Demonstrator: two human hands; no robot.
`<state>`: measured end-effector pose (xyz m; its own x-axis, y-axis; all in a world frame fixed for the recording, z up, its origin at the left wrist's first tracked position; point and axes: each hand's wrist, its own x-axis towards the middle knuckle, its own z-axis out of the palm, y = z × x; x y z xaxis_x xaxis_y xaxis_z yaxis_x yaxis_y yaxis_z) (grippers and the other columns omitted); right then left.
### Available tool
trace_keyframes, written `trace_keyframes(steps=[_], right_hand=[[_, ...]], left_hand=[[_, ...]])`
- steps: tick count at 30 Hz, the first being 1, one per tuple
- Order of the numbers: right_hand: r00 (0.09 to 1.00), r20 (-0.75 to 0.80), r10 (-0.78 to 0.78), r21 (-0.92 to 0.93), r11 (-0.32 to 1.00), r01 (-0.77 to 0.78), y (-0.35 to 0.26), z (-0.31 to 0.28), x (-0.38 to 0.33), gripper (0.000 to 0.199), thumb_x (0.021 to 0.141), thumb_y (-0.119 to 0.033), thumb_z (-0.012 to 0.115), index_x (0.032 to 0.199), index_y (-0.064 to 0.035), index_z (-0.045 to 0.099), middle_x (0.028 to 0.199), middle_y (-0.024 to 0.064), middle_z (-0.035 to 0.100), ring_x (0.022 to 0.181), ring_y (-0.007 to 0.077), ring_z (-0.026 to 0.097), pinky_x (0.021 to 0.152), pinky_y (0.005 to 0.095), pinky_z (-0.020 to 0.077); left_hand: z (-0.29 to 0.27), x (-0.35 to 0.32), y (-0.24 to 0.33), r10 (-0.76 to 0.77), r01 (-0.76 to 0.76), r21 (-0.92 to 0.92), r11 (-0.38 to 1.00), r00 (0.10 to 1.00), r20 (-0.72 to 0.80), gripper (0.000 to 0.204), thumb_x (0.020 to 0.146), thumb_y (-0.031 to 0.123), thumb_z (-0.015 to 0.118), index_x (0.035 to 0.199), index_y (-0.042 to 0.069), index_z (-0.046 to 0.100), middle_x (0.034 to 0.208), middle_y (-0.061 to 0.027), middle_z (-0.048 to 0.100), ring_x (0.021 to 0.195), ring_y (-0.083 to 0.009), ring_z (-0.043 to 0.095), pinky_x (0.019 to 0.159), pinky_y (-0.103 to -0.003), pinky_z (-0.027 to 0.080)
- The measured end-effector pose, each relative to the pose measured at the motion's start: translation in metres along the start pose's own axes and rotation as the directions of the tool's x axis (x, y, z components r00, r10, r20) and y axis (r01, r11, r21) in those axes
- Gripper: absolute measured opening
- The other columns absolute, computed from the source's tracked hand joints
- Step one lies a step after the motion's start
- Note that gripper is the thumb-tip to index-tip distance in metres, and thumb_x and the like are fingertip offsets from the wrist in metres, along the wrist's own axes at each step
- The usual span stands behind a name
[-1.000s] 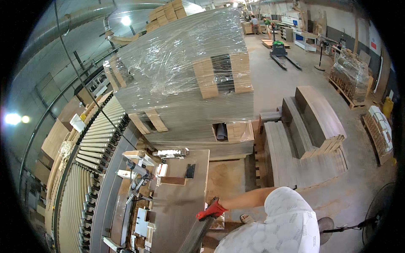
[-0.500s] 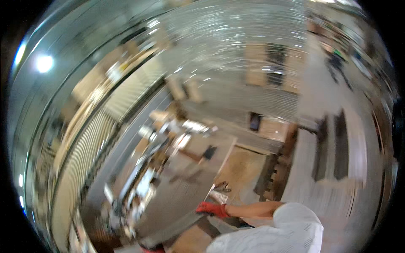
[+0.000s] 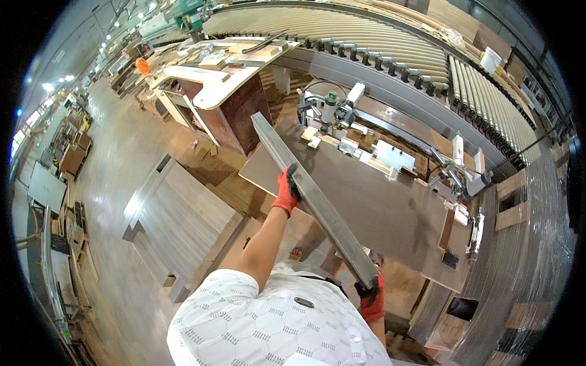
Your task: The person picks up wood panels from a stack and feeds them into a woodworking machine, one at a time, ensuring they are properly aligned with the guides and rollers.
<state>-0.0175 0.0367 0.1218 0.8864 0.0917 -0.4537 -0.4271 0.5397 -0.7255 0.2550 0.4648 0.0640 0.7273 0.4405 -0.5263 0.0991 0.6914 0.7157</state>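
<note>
A long grey wooden board [image 3: 326,213] slants across my front, held clear above the brown worktable [image 3: 384,213]. My left hand [image 3: 286,191], in a red glove with dark fingertips, is closed around it near its middle. At its near right end, my right hand [image 3: 373,296] grips it in a matching glove; some of those fingers are hidden by the board. The far end of the board points toward a cluttered wooden bench. Along the table's far side stands a machine with a green-topped drilling head [image 3: 329,108] and small wood blocks beside it.
A stack of grey boards [image 3: 183,213] lies low on the left. The wooden bench [image 3: 213,91] stands ahead with scraps on top. Behind the table runs a roller conveyor [image 3: 366,36]. Film-wrapped stacked boards [image 3: 525,244] rise at the right. A black pad [image 3: 450,260] lies on the table corner.
My view has swung left, so the conveyor shifts from the left side to the top right and the wrapped stack to the right. Both hands, with the board, now show more fully.
</note>
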Motion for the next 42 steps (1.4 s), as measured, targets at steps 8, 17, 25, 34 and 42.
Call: trace_keyframes(steps=[8, 17, 25, 34, 42], right_hand=[[0.868, 0.175, 0.464, 0.343, 0.798, -0.495, 0.005, 0.069, 0.052, 0.085, 0.094, -0.069, 0.061, 0.160, -0.0169, 0.049, 0.163, 0.0137, 0.051, 0.147, 0.0388, 0.048, 0.118, 0.0613, 0.0407], [0.797, 0.589, 0.134, -0.808, 0.126, 0.576, 0.025, 0.095, 0.078, 0.098, 0.072, -0.081, 0.079, 0.144, -0.0160, 0.063, 0.141, 0.0074, 0.071, 0.129, 0.0337, 0.066, 0.113, 0.0495, 0.0482], [0.870, 0.434, 0.234, -0.779, 0.582, 0.232, 0.034, 0.076, 0.091, 0.109, 0.071, -0.085, 0.076, 0.152, -0.0150, 0.056, 0.156, 0.0096, 0.061, 0.142, 0.0377, 0.052, 0.116, 0.0553, 0.0361], [0.928, 0.318, -0.192, -0.841, 0.395, 0.370, 0.073, 0.050, 0.077, 0.117, 0.063, -0.085, 0.081, 0.148, -0.0087, 0.058, 0.147, 0.0151, 0.065, 0.137, 0.0383, 0.055, 0.115, 0.0579, 0.0374], [0.922, 0.285, -0.261, -0.796, 0.471, 0.379, 0.068, 0.048, 0.085, 0.118, 0.064, -0.084, 0.081, 0.150, -0.0083, 0.055, 0.148, 0.0154, 0.062, 0.138, 0.0381, 0.055, 0.116, 0.0576, 0.0377]], left_hand=[[0.050, -0.001, 0.052, 0.297, 0.021, 0.591, 0.807, 0.850, -0.435, 0.123, 0.074, 0.058, 0.091, 0.167, 0.015, 0.022, 0.153, -0.0327, 0.036, 0.132, -0.0463, 0.047, 0.107, -0.063, 0.042], [0.093, 0.031, 0.027, 0.473, 0.461, 0.857, 0.230, 0.716, -0.513, 0.136, 0.064, 0.078, 0.087, 0.173, 0.031, 0.021, 0.173, -0.0428, 0.008, 0.161, -0.0615, 0.008, 0.125, -0.077, 0.002], [0.105, 0.057, 0.051, 0.325, 0.510, 0.816, 0.272, 0.749, -0.577, 0.147, 0.063, 0.080, 0.088, 0.176, 0.034, 0.006, 0.178, -0.0341, 0.000, 0.162, -0.0596, 0.004, 0.124, -0.078, 0.002], [0.107, 0.120, 0.084, 0.290, 0.596, 0.769, 0.231, 0.712, -0.640, 0.156, 0.059, 0.085, 0.087, 0.175, 0.037, -0.006, 0.178, -0.0325, -0.007, 0.163, -0.0573, 0.001, 0.125, -0.079, 0.005], [0.108, 0.096, 0.077, 0.379, 0.551, 0.805, 0.220, 0.712, -0.591, 0.148, 0.060, 0.085, 0.084, 0.176, 0.035, 0.007, 0.177, -0.0361, 0.005, 0.161, -0.0617, 0.008, 0.119, -0.085, 0.004]])
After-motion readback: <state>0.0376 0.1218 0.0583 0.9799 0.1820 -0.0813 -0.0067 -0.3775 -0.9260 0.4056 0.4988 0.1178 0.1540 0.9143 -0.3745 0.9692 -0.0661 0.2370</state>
